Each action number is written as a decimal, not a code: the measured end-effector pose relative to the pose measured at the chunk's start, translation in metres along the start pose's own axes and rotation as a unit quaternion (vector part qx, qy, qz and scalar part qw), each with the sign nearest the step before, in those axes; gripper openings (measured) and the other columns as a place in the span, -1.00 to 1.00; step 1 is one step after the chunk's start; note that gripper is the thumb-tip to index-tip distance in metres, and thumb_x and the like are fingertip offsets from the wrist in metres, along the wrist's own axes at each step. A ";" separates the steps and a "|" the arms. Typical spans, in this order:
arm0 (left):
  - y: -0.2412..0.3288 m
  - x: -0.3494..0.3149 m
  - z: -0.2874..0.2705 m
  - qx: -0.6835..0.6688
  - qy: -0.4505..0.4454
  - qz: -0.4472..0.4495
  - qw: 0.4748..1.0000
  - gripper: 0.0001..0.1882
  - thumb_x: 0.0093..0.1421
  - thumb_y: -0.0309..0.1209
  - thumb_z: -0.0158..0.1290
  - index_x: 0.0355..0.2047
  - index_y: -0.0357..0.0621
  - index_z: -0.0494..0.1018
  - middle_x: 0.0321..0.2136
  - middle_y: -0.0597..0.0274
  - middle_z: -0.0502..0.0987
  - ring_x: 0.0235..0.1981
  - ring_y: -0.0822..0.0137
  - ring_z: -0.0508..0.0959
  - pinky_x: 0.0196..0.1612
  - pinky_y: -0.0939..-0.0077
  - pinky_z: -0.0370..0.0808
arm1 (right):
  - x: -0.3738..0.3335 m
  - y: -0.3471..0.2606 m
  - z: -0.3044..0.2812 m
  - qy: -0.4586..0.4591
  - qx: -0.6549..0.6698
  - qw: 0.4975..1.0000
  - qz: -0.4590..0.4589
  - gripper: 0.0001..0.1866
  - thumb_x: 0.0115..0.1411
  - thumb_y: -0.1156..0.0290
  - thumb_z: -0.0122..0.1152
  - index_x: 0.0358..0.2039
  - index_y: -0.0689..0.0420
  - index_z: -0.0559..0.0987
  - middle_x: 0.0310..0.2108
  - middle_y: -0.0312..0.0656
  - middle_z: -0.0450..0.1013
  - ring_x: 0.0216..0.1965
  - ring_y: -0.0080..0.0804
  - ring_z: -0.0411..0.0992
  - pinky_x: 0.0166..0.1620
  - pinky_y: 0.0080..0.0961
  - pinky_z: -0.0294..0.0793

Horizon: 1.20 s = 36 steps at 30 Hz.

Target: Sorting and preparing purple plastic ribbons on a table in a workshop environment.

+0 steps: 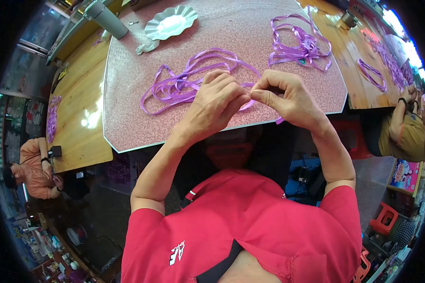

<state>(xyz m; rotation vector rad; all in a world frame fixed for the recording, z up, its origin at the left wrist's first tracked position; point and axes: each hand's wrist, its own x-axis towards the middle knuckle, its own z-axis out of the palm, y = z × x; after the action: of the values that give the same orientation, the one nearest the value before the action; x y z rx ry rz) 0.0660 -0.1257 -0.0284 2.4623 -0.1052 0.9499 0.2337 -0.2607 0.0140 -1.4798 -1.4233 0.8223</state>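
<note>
Above the table's near edge, my left hand [217,101] and my right hand [289,98] are close together with fingertips nearly meeting. Each hand is closed in a pinch on a purple ribbon [246,106]. Curled fingers hide most of the pinched part. A short ribbon tail [279,120] hangs below my right hand by the table edge. Behind my left hand lies a loose looped coil of purple ribbon [178,85]. Farther right on the table rests a second bundle of purple ribbon [308,47], gathered in its middle.
The pink speckled tabletop [132,104] holds a scalloped pale dish [171,23], crumpled clear plastic [148,47] and a grey-green tumbler [106,20]. Wooden tables [78,94] flank it. Co-workers sit at the left [35,165] and right [406,132]. A red stool [385,218] stands lower right.
</note>
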 end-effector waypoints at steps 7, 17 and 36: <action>0.009 -0.012 -0.003 -0.073 -0.013 -0.067 0.995 -0.83 0.35 -0.35 -0.02 -0.34 -0.19 0.42 -0.46 0.24 0.45 -0.36 0.30 0.48 -0.14 0.37 0.36 | -0.005 0.018 0.006 0.020 0.045 0.997 -0.062 -0.86 0.22 0.44 0.28 -0.41 0.22 0.52 -0.50 -0.41 0.37 -0.42 -0.75 0.29 -0.36 -0.71 0.29; 0.005 -0.022 0.006 -0.370 -0.002 -0.261 0.891 -0.62 0.45 -0.20 -0.21 -0.15 -0.27 0.47 -0.28 0.18 0.55 -0.15 0.36 0.52 0.03 0.42 0.40 | -0.009 0.015 -0.005 0.028 0.025 0.999 -0.007 -0.87 0.23 0.45 0.27 -0.39 0.22 0.52 -0.51 -0.45 0.36 -0.46 -0.77 0.23 -0.40 -0.72 0.24; 0.030 0.032 0.075 -0.399 0.084 -0.169 0.897 -0.70 0.37 -0.23 -0.04 -0.19 -0.24 0.50 -0.32 0.23 0.56 -0.18 0.36 0.52 -0.07 0.39 0.40 | -0.016 -0.005 -0.034 0.033 0.349 0.933 -0.077 -0.88 0.32 0.38 0.10 -0.33 0.14 0.50 -0.48 -0.36 0.22 -0.46 -0.64 0.16 -0.33 -0.58 0.21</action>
<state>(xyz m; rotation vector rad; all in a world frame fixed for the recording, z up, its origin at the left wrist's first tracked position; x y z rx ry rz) 0.1287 -0.1840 -0.0428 1.5675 -0.0012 0.7549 0.2605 -0.2825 0.0295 -0.8304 -1.0189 1.0292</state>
